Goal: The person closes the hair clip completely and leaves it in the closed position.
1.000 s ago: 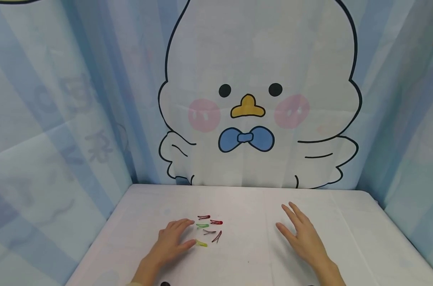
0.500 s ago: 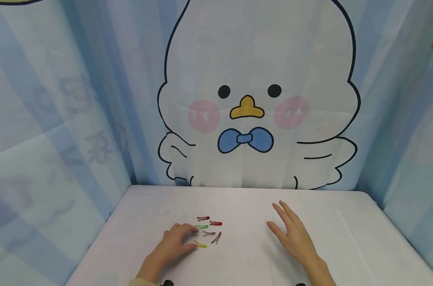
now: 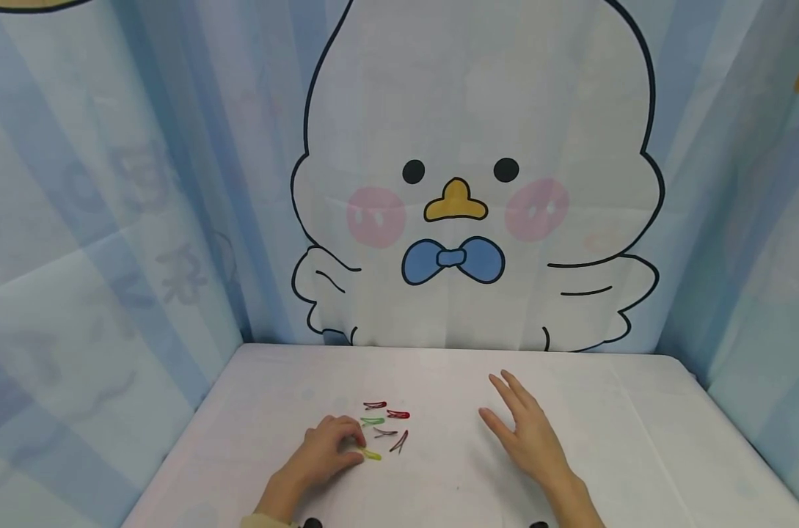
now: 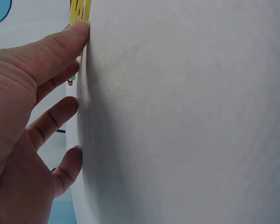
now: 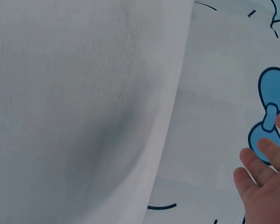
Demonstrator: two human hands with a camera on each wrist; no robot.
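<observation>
Several snap hair clips lie on the white table in the head view. The yellow hair clip (image 3: 370, 455) is closest to me, the green hair clip (image 3: 373, 422) farther back. Two red hair clips (image 3: 398, 414) and two dark purplish ones (image 3: 399, 441) lie beyond or to the right. My left hand (image 3: 329, 451) is at the yellow clip, thumb and forefinger bent with a small gap between them. In the left wrist view the thumb tip meets or overlaps the yellow clip (image 4: 78, 10); I cannot tell if it grips. My right hand (image 3: 531, 444) hovers with fingers spread, holding nothing.
The white-covered table (image 3: 465, 396) ends at a curtain (image 3: 452, 315) printed with a large cartoon bird. Pale blue curtains (image 3: 95, 257) hang on both sides. Dark round objects (image 3: 313, 523) show at the near edge of the head view.
My left hand's forefinger has curled down and closer to the thumb beside the yellow hair clip. The right hand has drifted left. The clips lie as before.
</observation>
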